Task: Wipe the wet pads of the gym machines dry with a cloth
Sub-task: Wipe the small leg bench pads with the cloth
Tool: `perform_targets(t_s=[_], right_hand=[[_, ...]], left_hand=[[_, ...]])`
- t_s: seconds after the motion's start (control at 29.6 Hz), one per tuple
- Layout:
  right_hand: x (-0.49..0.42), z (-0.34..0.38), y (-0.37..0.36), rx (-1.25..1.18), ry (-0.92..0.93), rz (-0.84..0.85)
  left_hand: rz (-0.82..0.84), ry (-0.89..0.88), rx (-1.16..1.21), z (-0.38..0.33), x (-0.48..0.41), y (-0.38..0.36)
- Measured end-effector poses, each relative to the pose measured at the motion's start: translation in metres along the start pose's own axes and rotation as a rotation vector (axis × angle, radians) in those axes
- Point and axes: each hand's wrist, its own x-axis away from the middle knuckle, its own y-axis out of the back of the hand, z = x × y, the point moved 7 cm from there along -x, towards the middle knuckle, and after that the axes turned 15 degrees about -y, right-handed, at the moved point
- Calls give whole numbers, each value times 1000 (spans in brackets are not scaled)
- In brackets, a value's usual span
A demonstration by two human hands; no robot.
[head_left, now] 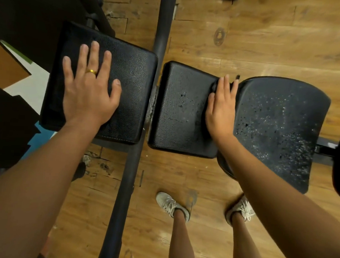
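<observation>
Head view: L hand (88,91) flat, empty, on left pad (132,77); R hand (221,110) flat, pressing dark cloth (214,86) on middle pad (175,125), prob. mid-wipe; next: sweep over droplets (183,99).

A wood-grain plank floor (268,45) fills the view, with a dark oval knot mark (219,36) near the top and cracked, scuffed boards (102,164) at lower left, beside a dark metal tube (130,166) that runs from the top edge to the bottom edge. Two worn white lace-up sneakers, the left sneaker (170,204) and the right sneaker (239,209), stand apart on the planks below bare legs (181,238). At the left edge lie flat patches of colour: a brown patch (9,67), a white patch (35,86) and a blue patch (40,139).
</observation>
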Motion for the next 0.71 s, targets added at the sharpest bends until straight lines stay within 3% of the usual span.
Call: perform_targets(t_s=[0.2, 0.47, 0.57, 0.71], right_hand=[[58, -26, 4, 104, 339, 154], [-17, 20, 16, 391, 1111, 389], [-19, 66, 3, 383, 1205, 371], [-21, 86, -1, 374, 1197, 347]], left_hand=[[-7, -2, 8, -1, 0, 3], [-4, -3, -2, -1, -3, 2], [7, 5, -10, 0, -1, 0], [1, 13, -3, 0, -1, 0]])
